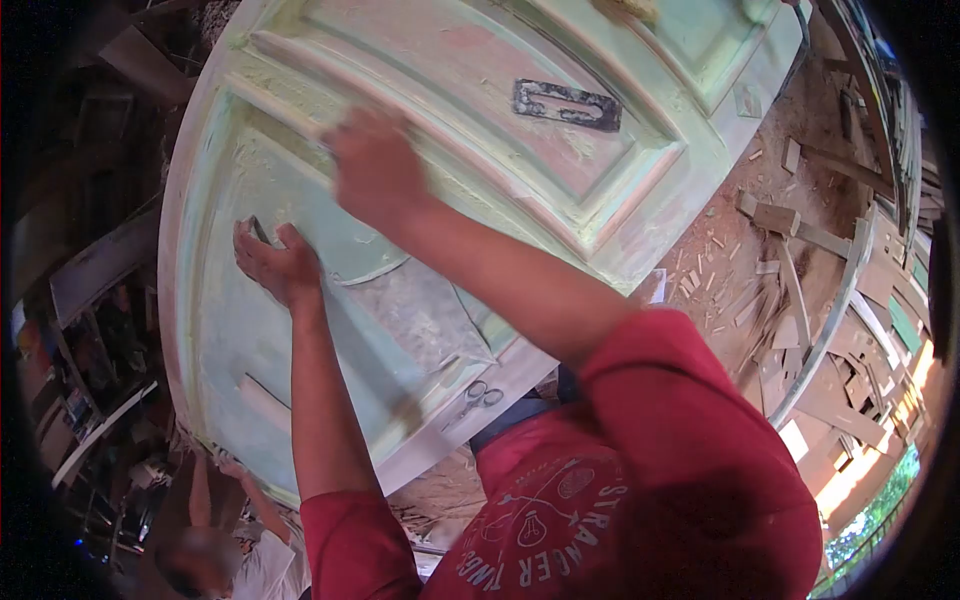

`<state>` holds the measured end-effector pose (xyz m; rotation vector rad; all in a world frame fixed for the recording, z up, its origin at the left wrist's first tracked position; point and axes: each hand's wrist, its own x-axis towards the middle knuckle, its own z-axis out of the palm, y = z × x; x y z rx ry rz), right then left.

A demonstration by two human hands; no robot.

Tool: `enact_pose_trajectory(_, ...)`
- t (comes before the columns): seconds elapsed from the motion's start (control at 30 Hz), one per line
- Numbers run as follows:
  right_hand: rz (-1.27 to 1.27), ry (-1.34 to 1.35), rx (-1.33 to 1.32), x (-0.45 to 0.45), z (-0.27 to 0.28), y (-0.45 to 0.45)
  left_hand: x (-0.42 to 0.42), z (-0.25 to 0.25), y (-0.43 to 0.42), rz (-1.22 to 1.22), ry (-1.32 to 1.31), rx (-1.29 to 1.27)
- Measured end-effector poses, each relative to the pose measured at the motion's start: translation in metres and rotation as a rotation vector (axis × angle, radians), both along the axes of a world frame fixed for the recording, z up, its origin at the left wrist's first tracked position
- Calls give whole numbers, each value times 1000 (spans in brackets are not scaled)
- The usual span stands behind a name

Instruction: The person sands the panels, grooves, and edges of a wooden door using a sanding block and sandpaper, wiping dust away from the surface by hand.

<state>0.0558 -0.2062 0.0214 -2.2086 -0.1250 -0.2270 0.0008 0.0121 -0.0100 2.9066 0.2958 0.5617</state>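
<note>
- pale-green panelled board [225, 335], seen in the head view, is laid face-up beneath both arms, presumably so its mouldings can be reached from above.
- by the left hand [278, 264], fingers curled low over a recessed panel, a small dark piece [259, 231] seems to be pinched, perhaps for control along the surface.
- the right hand [378, 168] is blurred beside a raised moulding; whether anything is gripped cannot be told.
- a grey sheet [415, 305] and scissors [473, 397] are laid near the body-side edge, likely for easy reach.
- a black slotted tool [609, 115] is rested on another panel, apart from both hands.
- another person's hands [232, 467] are seen near the board's lower-left edge; contact is unclear.
</note>
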Motion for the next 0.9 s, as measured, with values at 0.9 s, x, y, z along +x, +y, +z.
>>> enact_pose_trajectory(0.9, -33, 38, -84, -94, 14, -75, 0, 6, -6, 16, 5, -31)
